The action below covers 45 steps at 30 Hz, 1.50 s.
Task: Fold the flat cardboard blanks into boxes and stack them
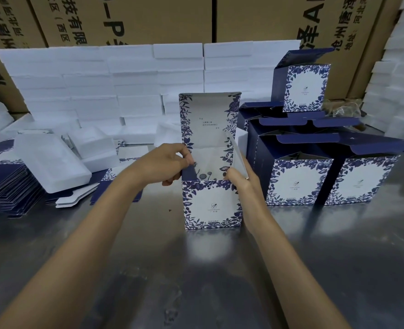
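Observation:
A blue-and-white floral box (211,205) stands upright on the steel table (148,269) in the middle, its lid raised straight up. My left hand (170,163) pinches the box's left side flap at the top rim. My right hand (242,180) grips the right side flap and upper right corner. A stack of flat blanks (4,186) lies at the left edge. Several folded boxes (314,172) with open lids stand at the right, one box (305,87) stacked on top of them.
White foam inserts (53,162) lie left of centre, and foam blocks (115,91) are piled along the back. Loose flat blanks (115,191) lie behind my left forearm. Large brown cartons (148,17) form the back wall. More foam (395,79) stacks at the far right.

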Tool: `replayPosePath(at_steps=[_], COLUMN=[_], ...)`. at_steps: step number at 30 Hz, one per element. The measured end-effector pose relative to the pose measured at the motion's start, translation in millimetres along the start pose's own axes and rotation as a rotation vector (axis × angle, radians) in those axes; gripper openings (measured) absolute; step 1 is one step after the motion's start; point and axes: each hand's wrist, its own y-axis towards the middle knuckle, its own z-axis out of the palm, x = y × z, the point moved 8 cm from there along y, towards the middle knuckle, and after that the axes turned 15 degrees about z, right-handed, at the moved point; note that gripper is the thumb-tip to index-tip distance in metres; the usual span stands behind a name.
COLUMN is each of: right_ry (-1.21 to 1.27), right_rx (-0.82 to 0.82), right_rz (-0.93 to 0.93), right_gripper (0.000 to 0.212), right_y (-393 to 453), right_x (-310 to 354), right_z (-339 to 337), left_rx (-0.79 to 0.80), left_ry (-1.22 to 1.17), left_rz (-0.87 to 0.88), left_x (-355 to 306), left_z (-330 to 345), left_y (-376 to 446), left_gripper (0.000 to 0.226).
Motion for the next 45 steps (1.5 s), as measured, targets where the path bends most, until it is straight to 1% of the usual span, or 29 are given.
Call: replayPosePath(at_steps=[2, 3, 7, 9, 11, 13, 15, 17, 18, 19, 20, 21, 23, 24, 25, 27, 30, 33, 35, 38, 40, 43, 45], right_ry=[0.006, 0.01, 0.015, 0.015, 0.013, 0.005, 0.014, 0.065, 0.078, 0.075, 0.044, -0.013, -0.133, -0.19, -0.249, -0.377, -0.473, -0.579, -0.647, -0.699, -0.727, -0.817, -0.829], right_rx=[0.009, 0.014, 0.014, 0.018, 0.027, 0.052, 0.162, 0.283, 0.304, 0.286, 0.232, 0.143, -0.025, -0.047, -0.018, 0.087, 0.136, 0.184, 0.218, 0.193, 0.204, 0.241, 0.226], right_rz=[-0.001, 0.0, -0.003, -0.008, -0.012, 0.02, 0.09, 0.159, 0.178, 0.192, 0.2, 0.184, 0.101, 0.072, 0.059, 0.096, 0.113, 0.118, 0.137, 0.115, 0.101, 0.127, 0.154], right_gripper=[0.075, 0.074, 0.072, 0.072, 0.074, 0.077, 0.086, 0.096, 0.099, 0.098, 0.095, 0.088, 0.065, 0.059, 0.058, 0.057, 0.041, 0.058, 0.062, 0.057, 0.052, 0.054, 0.055], right_y=[1, 2, 4, 5, 8, 10, 11, 11, 11, 10, 9, 8, 9, 9, 9, 7, 5, 6, 7, 10, 13, 15, 19], right_x=[0, 0, -1, -2, -4, -6, -9, -10, -10, -8, -7, -4, 3, 7, 11, 15, 25, 37, 46, 55, 54, 58, 60], right_z=[0, 0, -2, -2, -2, 0, 8, 14, 14, 13, 8, 1, -18, -24, -26, -22, -17, -14, -13, -10, -7, -6, -7], left_rx=[0.001, -0.025, -0.184, -0.223, -0.274, -0.368, -0.451, -0.494, -0.502, -0.505, -0.509, -0.52, -0.545, -0.548, -0.546, -0.538, -0.543, -0.543, -0.522, -0.506, -0.5, -0.478, -0.461], left_ry=[-0.004, -0.006, -0.077, -0.121, -0.159, -0.201, -0.358, -0.632, -0.751, -0.82, -0.845, -0.843, -0.823, -0.82, -0.815, -0.803, -0.804, -0.805, -0.801, -0.793, -0.812, -0.828, -0.818], left_rz=[-0.008, -0.005, -0.007, -0.011, 0.017, 0.033, 0.008, -0.018, 0.001, 0.029, 0.051, 0.064, 0.076, 0.085, 0.093, 0.103, 0.112, 0.104, 0.11, 0.125, 0.127, 0.13, 0.126], left_x=[-1, -1, 5, 9, 10, 13, 20, 29, 31, 31, 30, 29, 31, 31, 31, 30, 28, 30, 30, 26, 26, 25, 25], left_z=[-5, -7, 0, 3, 3, 1, 8, 21, 27, 31, 34, 35, 36, 36, 36, 37, 38, 37, 37, 37, 37, 37, 36], left_y=[3, 4, 4, 1, -4, -11, -21, -28, -29, -31, -32, -34, -35, -35, -36, -37, -38, -40, -40, -42, -42, -43, -43], left_gripper=[0.006, 0.004, 0.011, 0.012, 0.009, 0.005, 0.018, 0.028, 0.029, 0.03, 0.031, 0.032, 0.032, 0.032, 0.031, 0.03, 0.027, 0.028, 0.03, 0.033, 0.033, 0.034, 0.035])
